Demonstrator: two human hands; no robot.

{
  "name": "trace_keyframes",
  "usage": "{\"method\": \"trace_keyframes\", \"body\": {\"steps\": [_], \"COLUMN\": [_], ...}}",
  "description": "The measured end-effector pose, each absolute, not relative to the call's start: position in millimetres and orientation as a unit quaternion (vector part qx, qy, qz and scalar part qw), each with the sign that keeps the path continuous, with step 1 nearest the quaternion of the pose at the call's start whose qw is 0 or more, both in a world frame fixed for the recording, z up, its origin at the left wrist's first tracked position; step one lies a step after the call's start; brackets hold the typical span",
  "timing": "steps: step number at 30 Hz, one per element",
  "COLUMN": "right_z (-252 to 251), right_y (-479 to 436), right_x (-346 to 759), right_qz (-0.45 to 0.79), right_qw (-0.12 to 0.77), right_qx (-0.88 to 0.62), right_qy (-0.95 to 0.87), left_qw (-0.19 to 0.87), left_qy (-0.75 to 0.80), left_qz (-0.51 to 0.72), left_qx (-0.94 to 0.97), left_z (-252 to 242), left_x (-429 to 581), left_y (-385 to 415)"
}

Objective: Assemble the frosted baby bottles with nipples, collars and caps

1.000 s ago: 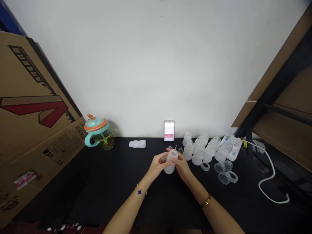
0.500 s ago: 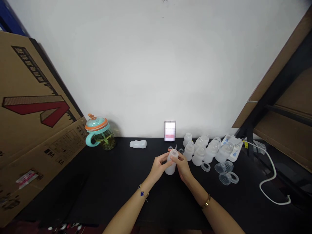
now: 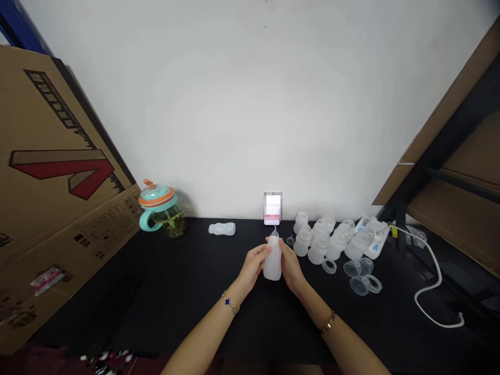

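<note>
A frosted white baby bottle [image 3: 272, 265] stands upright between my two hands over the black table, a clear pointed nipple [image 3: 275, 232] at its mouth. My left hand [image 3: 253, 264] grips the bottle from the left, thumb near the neck. On the opposite side, my right hand [image 3: 291, 266] closes round the upper body; part of its fingers is hidden behind the bottle. Whether the nipple is fully seated cannot be made out. Just right of my hands lies another small clear nipple [image 3: 290, 240].
Several small bottles [image 3: 319, 249] stand at the right, beside a white ring [image 3: 329, 266] and clear domed caps [image 3: 360, 284]. A white cable [image 3: 436, 284] curls at far right. A phone [image 3: 272, 209] leans on the wall. Left are a lying bottle [image 3: 222, 229] and a lidded jug [image 3: 164, 211].
The nipple, earlier beside the mouth near my right fingers, now points up from the bottle's top. My fingers have shifted down to the bottle's sides, and the bottle is more upright.
</note>
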State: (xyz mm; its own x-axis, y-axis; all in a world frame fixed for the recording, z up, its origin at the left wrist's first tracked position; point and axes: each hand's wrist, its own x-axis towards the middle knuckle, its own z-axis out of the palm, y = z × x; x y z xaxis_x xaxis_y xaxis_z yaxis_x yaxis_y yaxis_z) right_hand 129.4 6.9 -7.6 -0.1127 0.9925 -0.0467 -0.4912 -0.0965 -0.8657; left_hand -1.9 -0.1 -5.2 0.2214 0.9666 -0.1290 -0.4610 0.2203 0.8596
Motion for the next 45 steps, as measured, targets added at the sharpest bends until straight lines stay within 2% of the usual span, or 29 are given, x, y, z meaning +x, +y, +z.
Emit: {"method": "trace_keyframes", "body": {"steps": [17, 32, 45], "right_z": [-14, 2, -5], "right_y": [9, 6, 7], "right_x": [131, 129, 131], "right_qz": [0.659, 0.689, 0.667], "right_qw": [0.572, 0.569, 0.569], "right_qx": [-0.349, -0.321, -0.341], "right_qy": [-0.342, -0.313, -0.340], "left_qw": [0.760, 0.729, 0.741], "left_qy": [0.319, 0.319, 0.325], "left_qz": [0.499, 0.490, 0.495], "left_qx": [0.267, 0.356, 0.317], "left_z": [-9, 0, -4], "left_x": [-1, -3, -3], "left_y": [5, -1, 0]}}
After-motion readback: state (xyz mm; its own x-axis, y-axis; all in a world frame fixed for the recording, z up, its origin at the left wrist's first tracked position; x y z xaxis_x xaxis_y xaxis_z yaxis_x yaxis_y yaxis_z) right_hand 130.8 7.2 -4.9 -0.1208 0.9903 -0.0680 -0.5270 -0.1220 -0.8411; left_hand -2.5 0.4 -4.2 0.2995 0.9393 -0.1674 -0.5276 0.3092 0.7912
